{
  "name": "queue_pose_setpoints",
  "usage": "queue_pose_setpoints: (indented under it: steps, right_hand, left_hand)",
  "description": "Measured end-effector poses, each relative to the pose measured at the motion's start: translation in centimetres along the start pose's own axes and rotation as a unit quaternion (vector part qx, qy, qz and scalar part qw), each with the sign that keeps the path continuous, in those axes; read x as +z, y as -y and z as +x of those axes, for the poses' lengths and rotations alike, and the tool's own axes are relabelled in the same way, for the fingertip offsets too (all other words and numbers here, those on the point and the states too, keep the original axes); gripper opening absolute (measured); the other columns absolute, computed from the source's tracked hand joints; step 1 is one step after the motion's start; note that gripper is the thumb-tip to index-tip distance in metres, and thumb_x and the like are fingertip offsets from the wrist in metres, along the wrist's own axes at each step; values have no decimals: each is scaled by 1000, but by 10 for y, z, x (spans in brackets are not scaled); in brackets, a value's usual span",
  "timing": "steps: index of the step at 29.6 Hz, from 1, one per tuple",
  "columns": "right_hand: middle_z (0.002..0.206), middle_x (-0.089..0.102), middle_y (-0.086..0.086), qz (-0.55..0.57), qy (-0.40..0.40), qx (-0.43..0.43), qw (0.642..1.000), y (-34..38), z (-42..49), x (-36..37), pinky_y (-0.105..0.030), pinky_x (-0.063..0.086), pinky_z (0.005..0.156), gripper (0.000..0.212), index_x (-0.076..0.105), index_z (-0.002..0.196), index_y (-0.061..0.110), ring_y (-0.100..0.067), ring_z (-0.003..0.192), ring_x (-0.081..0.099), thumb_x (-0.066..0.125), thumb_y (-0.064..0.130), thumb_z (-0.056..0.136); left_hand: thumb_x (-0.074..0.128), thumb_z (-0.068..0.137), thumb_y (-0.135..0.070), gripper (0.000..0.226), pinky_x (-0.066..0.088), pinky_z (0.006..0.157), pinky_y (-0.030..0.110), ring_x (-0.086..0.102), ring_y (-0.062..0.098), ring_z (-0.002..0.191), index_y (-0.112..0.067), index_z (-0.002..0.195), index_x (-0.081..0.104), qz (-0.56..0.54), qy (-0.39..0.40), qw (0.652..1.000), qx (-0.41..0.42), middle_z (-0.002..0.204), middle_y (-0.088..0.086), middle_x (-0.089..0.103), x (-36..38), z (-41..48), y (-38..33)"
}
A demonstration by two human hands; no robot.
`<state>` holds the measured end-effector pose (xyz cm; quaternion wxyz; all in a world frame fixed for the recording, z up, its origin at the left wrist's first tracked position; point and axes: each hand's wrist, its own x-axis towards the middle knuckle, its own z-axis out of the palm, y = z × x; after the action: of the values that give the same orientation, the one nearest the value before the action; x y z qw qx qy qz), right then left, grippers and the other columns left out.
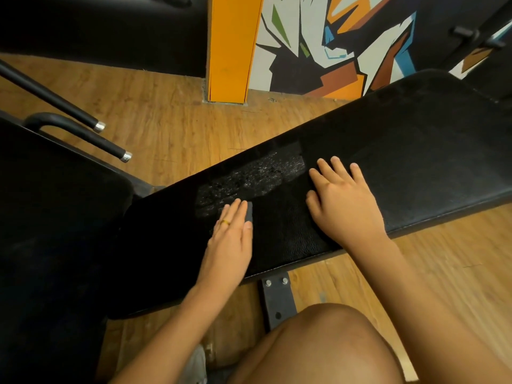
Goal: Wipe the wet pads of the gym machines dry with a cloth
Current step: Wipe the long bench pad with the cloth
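Across the middle of the view, a long black bench [415, 162] is running from lower left to upper right over a wooden floor [166, 120]. A wet patch [249, 181] is glistening on its pad, up against the far edge, between the two hands and a little beyond them.

The left hand [227, 245] is lying flat on the pad, its fingers [235, 209] straight and held together, their tips reaching the near edge of the wet patch. A gold ring [225, 222] is sitting on one of those fingers. A narrow dark grey edge of the cloth [250, 212] is showing just beside the index finger, between it and the thumb; how much more of it is lying under the hand or on the black pad cannot be told.

The right hand [343, 203] is resting palm down on the pad just right of the wet patch, its fingers straight and slightly spread, holding nothing.

A bare knee [332, 342] is filling the bottom of the view, in front of a grey metal bracket [277, 297] bolted under the bench. Another black pad [55, 217] is taking up the left side, with two black bars [110, 145] capped in silver sticking out above it. A yellow post [232, 45] and a painted wall [318, 37] of jagged coloured shapes are standing behind.
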<state>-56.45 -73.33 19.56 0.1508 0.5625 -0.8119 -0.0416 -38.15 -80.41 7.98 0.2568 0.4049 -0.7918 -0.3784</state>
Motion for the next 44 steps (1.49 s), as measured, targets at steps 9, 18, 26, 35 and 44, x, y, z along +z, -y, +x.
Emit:
queue_pose_setpoints:
  steps: [9,18,26,35,44]
  right_hand:
    - [155,45,-15,-16,9,-1,1000,1,-1,-1,-54,22,121,52,50,145,8,-34,149,31,41,36,102]
    - [154,45,-16,-10,14,-5,1000,3,-3,-3,-55,22,120,51,52,144,8,-35,149,32,44,35,102]
    - [153,46,-16,-15,9,4,1000,4,-1,-2,-55,22,120,51,52,144,7,-35,148,33,44,34,101]
    - [153,47,-16,-24,9,1,1000,2,-1,2,-56,23,119,52,52,143,7,-36,147,34,39,35,101]
    - [150,49,-18,-29,1,-1,1000,2,-1,6,-58,26,117,63,55,140,6,-37,145,37,26,39,96]
  left_hand:
    - [39,108,-33,53,20,122,41,17,21,154,-18,158,31,29,-53,993,-102,165,3,28,-13,4,50]
    - [33,109,-33,54,19,125,39,13,12,154,-21,161,21,6,-12,997,-75,167,-2,21,-33,3,86]
    - [30,110,-28,51,8,124,53,9,19,156,-15,159,27,12,-8,995,-98,167,0,22,-40,82,97]
    - [33,109,-30,54,12,124,40,10,14,154,-19,161,22,88,16,996,-10,168,-2,17,-46,22,112]
    - [27,110,-26,52,1,125,37,3,15,156,-11,160,21,85,9,996,-25,169,0,13,-39,66,118]
